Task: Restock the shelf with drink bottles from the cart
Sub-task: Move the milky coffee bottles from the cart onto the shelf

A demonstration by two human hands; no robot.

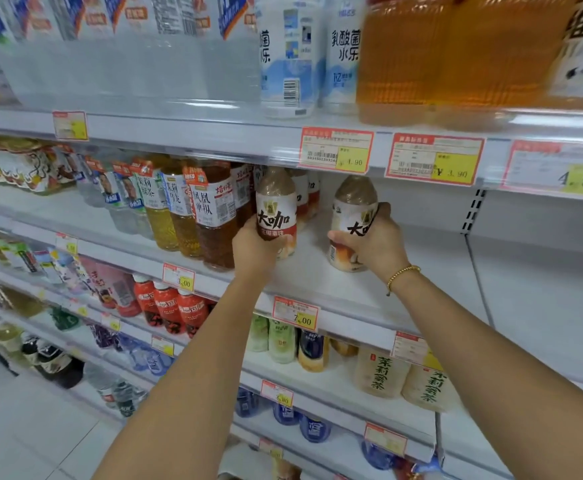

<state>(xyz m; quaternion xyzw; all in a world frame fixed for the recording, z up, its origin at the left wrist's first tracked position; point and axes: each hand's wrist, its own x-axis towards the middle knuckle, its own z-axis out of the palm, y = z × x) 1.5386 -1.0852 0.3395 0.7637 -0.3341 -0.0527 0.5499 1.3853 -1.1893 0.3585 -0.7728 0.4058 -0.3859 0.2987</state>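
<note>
White metal shelf board runs open rightward to the slotted upright. The left hand grips a brown plastic coffee bottle with a white label, just beside the amber tea bottles; the right hand grips a second such bottle, both upright and apart

We wear a thin gold bead bracelet just behind the fingers of our right hand. Our forearms are bare.
</note>
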